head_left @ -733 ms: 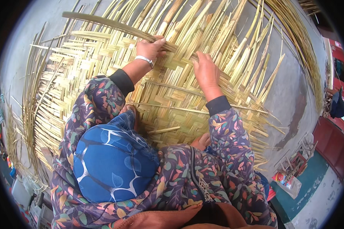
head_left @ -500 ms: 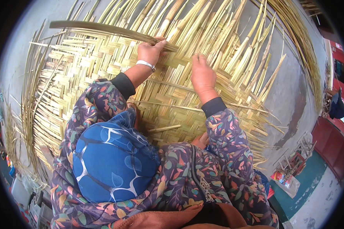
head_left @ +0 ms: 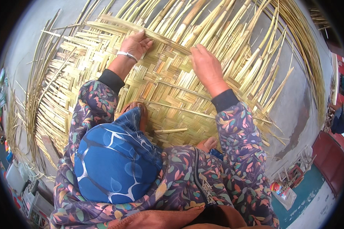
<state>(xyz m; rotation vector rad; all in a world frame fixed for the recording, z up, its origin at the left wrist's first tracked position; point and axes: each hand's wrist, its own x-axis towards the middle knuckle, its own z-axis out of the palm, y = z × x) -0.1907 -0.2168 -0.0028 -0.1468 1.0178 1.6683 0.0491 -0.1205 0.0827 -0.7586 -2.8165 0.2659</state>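
Observation:
A wide woven mat [head_left: 168, 91] of flat yellow-green bamboo strips lies on grey ground under me. My left hand [head_left: 135, 44], with a pale band at the wrist, presses on a long flat strip [head_left: 141, 31] that runs crosswise over the upright loose strips. The other end of that same strip lies under my right hand [head_left: 204, 65], fingers curled over it at the mat's woven edge. Loose unwoven strips [head_left: 233, 49] fan out beyond both hands. My knees in floral cloth and blue fabric [head_left: 114, 160] sit on the mat.
A short cut bamboo piece [head_left: 171, 131] lies on the mat near my feet. Thin curved strips [head_left: 313, 72] arc along the right side on the grey floor. Clutter and small racks [head_left: 294, 175] stand at lower right, boxes [head_left: 30, 198] at lower left.
The long crosswise strip has been pulled down and to the right, closer to the woven edge. Both hands shifted slightly with it, staying on the strip.

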